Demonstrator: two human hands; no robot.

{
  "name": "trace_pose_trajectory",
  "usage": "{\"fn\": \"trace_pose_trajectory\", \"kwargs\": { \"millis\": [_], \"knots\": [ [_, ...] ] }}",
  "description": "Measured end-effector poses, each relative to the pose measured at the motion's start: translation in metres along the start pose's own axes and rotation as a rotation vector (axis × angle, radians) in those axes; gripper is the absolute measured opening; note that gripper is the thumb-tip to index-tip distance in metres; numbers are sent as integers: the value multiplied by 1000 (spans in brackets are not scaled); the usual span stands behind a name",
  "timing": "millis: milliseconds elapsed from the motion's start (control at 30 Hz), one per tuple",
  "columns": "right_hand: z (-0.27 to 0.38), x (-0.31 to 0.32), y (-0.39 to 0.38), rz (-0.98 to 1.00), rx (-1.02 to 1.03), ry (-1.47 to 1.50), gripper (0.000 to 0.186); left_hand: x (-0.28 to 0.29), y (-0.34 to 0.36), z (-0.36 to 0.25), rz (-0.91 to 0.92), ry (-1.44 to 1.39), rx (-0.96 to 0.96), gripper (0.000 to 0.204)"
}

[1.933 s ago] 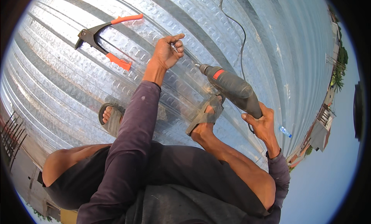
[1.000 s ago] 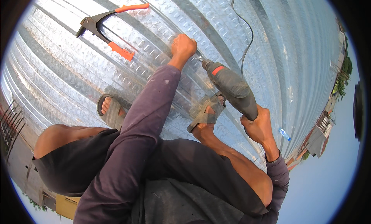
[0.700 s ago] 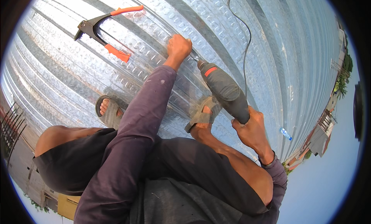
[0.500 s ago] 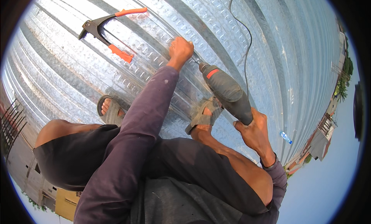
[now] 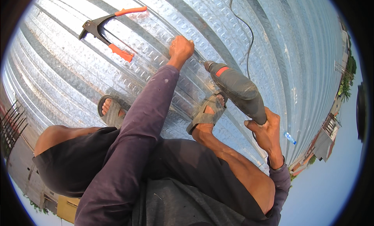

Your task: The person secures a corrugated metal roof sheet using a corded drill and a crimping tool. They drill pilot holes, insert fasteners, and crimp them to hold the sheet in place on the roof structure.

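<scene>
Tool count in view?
2. Drill in the right hand; riveter lying on the metal sheet, upper left of the picture. The curled left hand could hide something small, so can't rule out another.

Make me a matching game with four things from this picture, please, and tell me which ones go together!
Column one
1. drill
2. riveter
3. bottle
4. left hand

Column two
A. lying to the right of the right hand, blue and see-through
B. curled up, near the tip of a tool
C. gripped by the right hand
D. lying on the ridged metal with orange handles spread apart

Right pairs: 1-C, 2-D, 3-A, 4-B.
</scene>
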State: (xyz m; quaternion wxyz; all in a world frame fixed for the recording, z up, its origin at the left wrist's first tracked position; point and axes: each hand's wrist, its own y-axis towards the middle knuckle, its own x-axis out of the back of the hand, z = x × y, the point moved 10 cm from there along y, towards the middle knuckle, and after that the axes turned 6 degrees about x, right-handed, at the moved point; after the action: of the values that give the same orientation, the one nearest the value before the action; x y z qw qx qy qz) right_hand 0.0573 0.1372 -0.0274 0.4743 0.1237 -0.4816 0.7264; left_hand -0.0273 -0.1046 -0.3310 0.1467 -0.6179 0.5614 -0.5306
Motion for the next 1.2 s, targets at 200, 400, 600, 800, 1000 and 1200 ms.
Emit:
{"fn": "trace_pose_trajectory", "kwargs": {
  "millis": [200,400,600,800,1000,1200],
  "knots": [
    [8,40,-7,-35,-17,112,30,5,6,11,6,16,0,47],
    [-1,23,-10,-45,19,74,31,1,12,1,52,25,-39,50],
    [-5,-12,-16,-56,6,87,32,2,9,6,50,10,-12,49],
    [-2,-23,-21,-86,42,33,35,4,5,6,60,-15,16,48],
    [2,-28,-20,-122,62,39,31,5,-2,3,37,-33,8,46],
    [2,-30,-20,-119,85,16,35,7,0,4,29,-39,7,44]
  ]
}}
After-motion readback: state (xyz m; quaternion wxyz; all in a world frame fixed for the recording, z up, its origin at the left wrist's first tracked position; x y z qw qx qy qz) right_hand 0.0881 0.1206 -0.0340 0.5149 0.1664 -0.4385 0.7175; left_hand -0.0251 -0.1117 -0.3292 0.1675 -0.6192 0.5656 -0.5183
